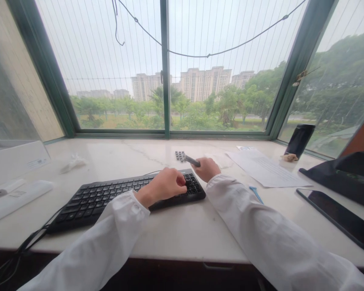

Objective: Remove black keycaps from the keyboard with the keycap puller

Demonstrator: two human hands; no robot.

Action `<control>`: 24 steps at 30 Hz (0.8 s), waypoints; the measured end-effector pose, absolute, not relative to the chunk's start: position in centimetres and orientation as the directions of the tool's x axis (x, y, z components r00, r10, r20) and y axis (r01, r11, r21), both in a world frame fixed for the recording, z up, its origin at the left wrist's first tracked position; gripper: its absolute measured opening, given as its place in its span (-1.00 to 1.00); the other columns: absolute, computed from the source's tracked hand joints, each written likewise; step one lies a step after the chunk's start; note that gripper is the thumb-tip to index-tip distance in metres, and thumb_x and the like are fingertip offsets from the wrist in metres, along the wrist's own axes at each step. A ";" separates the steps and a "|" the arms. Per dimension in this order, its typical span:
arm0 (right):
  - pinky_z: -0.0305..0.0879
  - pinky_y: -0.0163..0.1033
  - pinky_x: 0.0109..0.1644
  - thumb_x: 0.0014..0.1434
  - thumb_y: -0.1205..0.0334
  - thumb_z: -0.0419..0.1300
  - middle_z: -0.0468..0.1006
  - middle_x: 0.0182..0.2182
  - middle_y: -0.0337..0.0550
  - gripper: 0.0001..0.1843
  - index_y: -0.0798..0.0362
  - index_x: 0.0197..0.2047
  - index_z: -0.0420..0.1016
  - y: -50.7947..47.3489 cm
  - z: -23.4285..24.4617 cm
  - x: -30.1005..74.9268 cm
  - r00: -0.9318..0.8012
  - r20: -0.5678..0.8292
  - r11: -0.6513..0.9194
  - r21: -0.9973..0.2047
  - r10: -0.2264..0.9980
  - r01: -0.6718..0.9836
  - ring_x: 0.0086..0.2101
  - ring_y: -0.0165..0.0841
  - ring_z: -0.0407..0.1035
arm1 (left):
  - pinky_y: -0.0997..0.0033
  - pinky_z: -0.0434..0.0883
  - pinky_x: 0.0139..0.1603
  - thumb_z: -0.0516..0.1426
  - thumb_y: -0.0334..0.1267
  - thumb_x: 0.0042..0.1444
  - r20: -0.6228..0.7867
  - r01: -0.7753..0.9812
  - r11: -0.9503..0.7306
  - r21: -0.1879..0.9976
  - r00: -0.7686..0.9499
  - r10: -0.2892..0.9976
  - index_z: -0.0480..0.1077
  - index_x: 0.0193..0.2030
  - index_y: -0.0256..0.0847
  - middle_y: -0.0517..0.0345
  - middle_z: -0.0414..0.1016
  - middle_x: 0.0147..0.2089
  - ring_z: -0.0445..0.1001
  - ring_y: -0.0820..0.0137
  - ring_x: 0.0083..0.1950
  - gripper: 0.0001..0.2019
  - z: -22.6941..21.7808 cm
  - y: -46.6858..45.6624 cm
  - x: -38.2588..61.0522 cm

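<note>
On the pale marble surface (176, 230) under the window, we see a black wired keyboard (109, 198) lying at a slant. Left hand (166, 184) sits on its right-end key block with the fingers (182, 186) curled in tight; we cannot tell if they pinch anything. Right hand (206, 169) is just behind that keyboard end, fingers wrapped round the handle of a dark-handled tool with a grey gridded head (185, 157). The head points left and away and sits just off the marble. A white printed paper sheet (263, 167) lies right of the hands, a small blue plastic piece (256, 194) is near the right sleeve, and a black flat phone (336, 216) is further right. A crumpled white tissue (74, 161) is far left.
</note>
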State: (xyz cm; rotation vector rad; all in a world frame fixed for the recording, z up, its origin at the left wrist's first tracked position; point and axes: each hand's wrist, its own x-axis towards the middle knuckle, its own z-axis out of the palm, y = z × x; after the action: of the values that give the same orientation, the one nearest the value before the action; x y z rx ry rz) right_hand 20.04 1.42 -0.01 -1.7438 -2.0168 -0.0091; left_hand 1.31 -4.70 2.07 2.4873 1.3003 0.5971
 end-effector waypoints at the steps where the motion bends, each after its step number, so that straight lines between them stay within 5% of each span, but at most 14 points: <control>1: 0.10 -0.30 -0.38 0.19 0.05 0.03 0.57 -0.44 -0.07 -0.64 0.01 -0.38 0.60 1.5 0.1 20.1 -0.082 0.347 0.202 -0.323 0.934 0.925 -0.41 -0.32 0.40 | 0.49 0.33 -0.35 0.12 -0.17 -0.06 0.242 0.723 -0.546 0.425 0.490 0.837 0.53 -0.42 -0.21 0.17 0.55 -0.42 0.45 0.41 -0.41 -0.80 2.2 -4.5 1.1; 9: 0.09 -0.32 -0.42 0.10 -0.13 0.11 0.38 -0.63 -0.22 -0.54 0.08 -0.48 0.58 1.4 1.6 21.1 -0.243 0.155 0.286 -0.607 0.958 0.742 -0.54 -0.42 0.26 | 0.41 0.34 -0.30 0.15 -0.16 -0.02 0.402 0.886 -0.369 0.282 0.240 0.884 0.49 -0.39 -0.22 0.07 0.55 -0.42 0.48 0.32 -0.36 -0.82 2.2 -2.6 -0.5; 14: -0.07 -0.31 -0.53 0.08 -0.30 0.06 0.02 -0.76 -0.39 -0.38 0.12 -0.34 0.61 0.7 1.8 20.7 -0.368 0.054 0.291 -0.722 0.928 0.628 -0.66 -0.49 -0.02 | 0.45 0.30 -0.39 0.18 -0.22 -0.02 0.459 0.836 -0.470 0.284 0.312 0.832 0.43 -0.38 -0.22 0.12 0.52 -0.43 0.45 0.36 -0.42 -0.88 2.0 -2.8 -0.1; 24: -0.22 -0.34 -0.62 0.05 -0.27 0.14 -0.06 -0.77 -0.45 -0.41 0.16 -0.27 0.57 1.2 0.8 20.5 -0.449 -0.020 0.242 -0.821 0.893 0.517 -0.71 -0.53 -0.12 | 0.47 0.36 -0.30 0.18 -0.33 0.01 0.568 0.731 -0.614 0.299 0.381 0.730 0.46 -0.32 -0.22 0.14 0.56 -0.36 0.51 0.38 -0.35 -0.92 1.3 -2.9 0.4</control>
State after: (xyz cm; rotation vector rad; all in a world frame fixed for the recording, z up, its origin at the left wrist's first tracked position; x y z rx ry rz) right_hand 20.50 1.23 0.82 -1.2866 -2.0628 1.0940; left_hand 0.43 -2.95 1.33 2.6111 1.3814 1.0724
